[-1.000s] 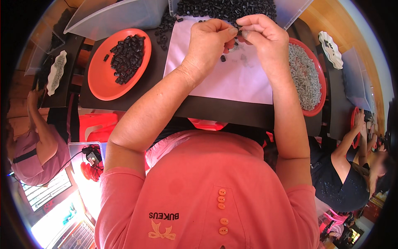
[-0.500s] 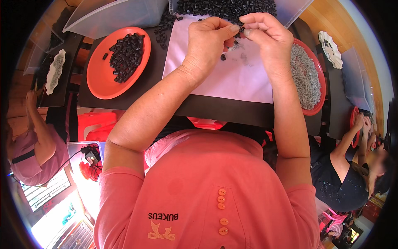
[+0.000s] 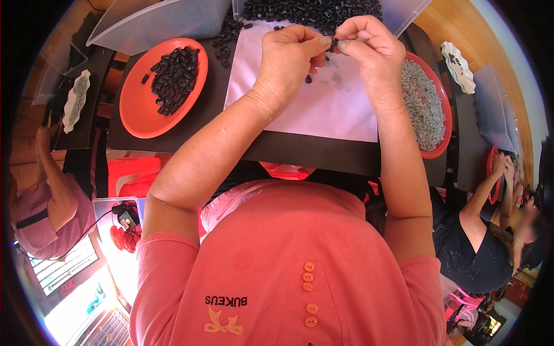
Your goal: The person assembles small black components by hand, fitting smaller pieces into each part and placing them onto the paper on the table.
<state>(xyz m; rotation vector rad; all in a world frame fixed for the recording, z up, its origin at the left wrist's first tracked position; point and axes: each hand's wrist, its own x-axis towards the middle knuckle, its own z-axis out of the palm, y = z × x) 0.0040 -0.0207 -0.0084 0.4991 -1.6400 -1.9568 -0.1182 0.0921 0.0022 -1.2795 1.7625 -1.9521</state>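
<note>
My left hand [image 3: 288, 66] and my right hand [image 3: 378, 63] meet fingertip to fingertip above a pale pink cloth [image 3: 323, 118]. Both are closed in a pinch. Between thumbs and forefingers sits a small black plastic part [image 3: 334, 43], partly hidden by the fingertips. Another black piece [image 3: 309, 79] lies on the cloth just below my left fingers. To the left is an orange-red plate [image 3: 135, 109] bearing a heap of black cylindrical pieces [image 3: 173, 81]. Beside my right wrist, a red plate [image 3: 441, 141] carries a pile of small grey pieces [image 3: 423, 106].
A clear plastic bin [image 3: 158, 23] stands behind the left plate. Loose black parts [image 3: 314, 12] are heaped at the back. The dark table [image 3: 323, 154] ends in front of me. Co-workers sit at left [image 3: 52, 213] and right [image 3: 479, 248], near white scalloped trays [image 3: 459, 68].
My fingertips have come slightly closer together around the black part, the right hand shifting a little left. The plates and heaps look the same.
</note>
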